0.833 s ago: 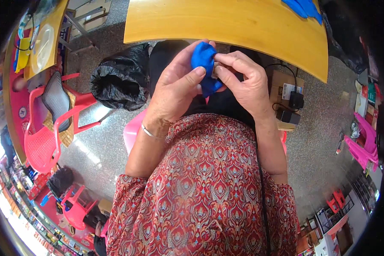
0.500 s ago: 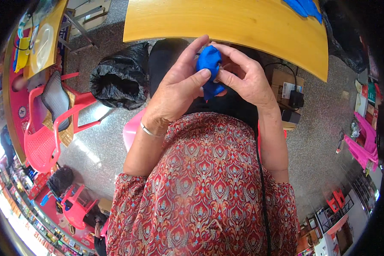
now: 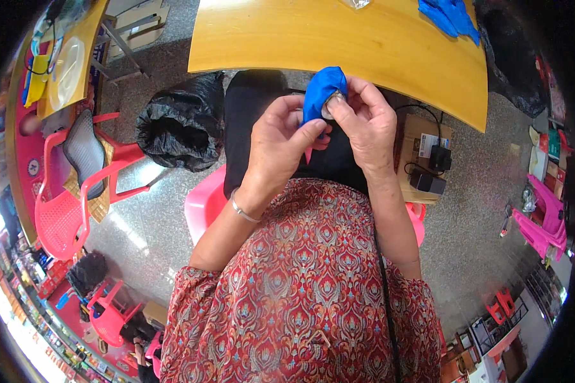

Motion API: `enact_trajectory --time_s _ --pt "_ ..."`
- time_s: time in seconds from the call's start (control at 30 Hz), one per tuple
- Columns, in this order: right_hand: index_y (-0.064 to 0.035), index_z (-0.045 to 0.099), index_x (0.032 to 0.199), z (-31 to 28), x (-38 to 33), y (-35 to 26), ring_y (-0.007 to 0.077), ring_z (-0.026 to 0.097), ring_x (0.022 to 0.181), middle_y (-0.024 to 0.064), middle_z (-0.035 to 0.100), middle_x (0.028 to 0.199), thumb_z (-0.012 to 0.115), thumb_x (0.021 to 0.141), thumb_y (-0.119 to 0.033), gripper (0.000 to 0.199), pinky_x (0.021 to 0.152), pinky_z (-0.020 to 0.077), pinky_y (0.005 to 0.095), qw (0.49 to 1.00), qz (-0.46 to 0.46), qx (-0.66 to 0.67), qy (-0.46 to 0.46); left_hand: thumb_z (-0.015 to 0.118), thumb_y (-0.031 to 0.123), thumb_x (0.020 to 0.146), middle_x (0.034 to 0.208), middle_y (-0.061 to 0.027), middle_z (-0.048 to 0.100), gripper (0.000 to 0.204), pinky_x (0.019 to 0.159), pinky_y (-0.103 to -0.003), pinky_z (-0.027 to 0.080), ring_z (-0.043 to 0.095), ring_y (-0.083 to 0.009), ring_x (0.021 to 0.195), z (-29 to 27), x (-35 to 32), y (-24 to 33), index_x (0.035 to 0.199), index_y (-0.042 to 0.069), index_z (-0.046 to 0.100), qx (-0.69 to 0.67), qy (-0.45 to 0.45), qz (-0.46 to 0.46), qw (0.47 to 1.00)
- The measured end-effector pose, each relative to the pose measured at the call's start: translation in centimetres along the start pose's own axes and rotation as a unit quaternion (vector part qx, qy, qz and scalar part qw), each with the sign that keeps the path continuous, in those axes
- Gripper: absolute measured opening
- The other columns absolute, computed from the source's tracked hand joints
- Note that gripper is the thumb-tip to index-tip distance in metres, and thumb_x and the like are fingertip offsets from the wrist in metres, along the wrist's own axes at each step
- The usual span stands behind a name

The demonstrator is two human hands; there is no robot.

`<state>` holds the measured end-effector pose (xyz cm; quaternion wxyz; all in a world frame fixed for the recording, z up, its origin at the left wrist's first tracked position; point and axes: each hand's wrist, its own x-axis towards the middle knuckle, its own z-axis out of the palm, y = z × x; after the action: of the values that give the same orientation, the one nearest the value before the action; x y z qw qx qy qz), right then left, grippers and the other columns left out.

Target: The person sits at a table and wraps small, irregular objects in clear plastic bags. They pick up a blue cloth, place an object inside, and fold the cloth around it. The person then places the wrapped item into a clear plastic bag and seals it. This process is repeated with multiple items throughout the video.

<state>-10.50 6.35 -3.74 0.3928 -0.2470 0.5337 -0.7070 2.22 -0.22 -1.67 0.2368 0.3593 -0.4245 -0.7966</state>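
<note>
Yellow-orange wood makes up the surface (image 3: 364,45) across the top of the view, its curved near edge bending down to the right. More blue cloth (image 3: 450,16) lies at its far right corner. Just below that near edge, over the person's dark lap, 2 hands meet. The left hand (image 3: 281,143) pinches the lower part of a blue cloth piece (image 3: 322,89) between thumb and fingers. The right hand (image 3: 364,124) grips the same cloth from the other side, fingertips pressed around a small round, pale object (image 3: 331,105) half wrapped in it; what that object is cannot be told. The cloth's top nearly reaches the surface edge.

A silver bangle (image 3: 243,209) circles the left wrist. To the left, a black bag (image 3: 176,131) stands on the grey floor, with red plastic chairs (image 3: 76,191) beyond and bare floor between. To the right, a cardboard box (image 3: 421,159) holds black chargers beside the right forearm.
</note>
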Motion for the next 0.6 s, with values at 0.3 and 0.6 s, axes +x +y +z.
enact_trajectory --time_s 0.3,0.6 --pt "0.0021 0.058 0.117 -1.1 0.8 -2.2 0.0072 0.059 0.092 0.0031 0.063 0.101 0.069 0.084 -0.009 0.036 0.079 0.0495 0.0236 0.989 0.033 -0.067 -0.130 0.068 -0.001 0.083 0.083 -0.0070 0.064 0.041 0.059 -0.020 0.051 0.060 -0.0094 0.066 0.1 -0.8 1.0 0.117 -0.001 0.045 0.058 -0.021 0.013 0.998" --pt "0.0040 0.058 0.111 0.5 0.4 0.1 0.0094 0.062 0.084 0.0045 0.064 0.096 0.065 0.084 -0.002 0.028 0.076 0.0512 0.0240 1.000 0.003 -0.002 0.030 0.075 0.002 0.077 0.096 -0.0090 0.061 0.048 0.071 -0.027 0.051 0.060 -0.0158 0.082 0.1 -1.1 -0.5 0.117 0.002 0.047 0.293 0.121 0.235 0.919"
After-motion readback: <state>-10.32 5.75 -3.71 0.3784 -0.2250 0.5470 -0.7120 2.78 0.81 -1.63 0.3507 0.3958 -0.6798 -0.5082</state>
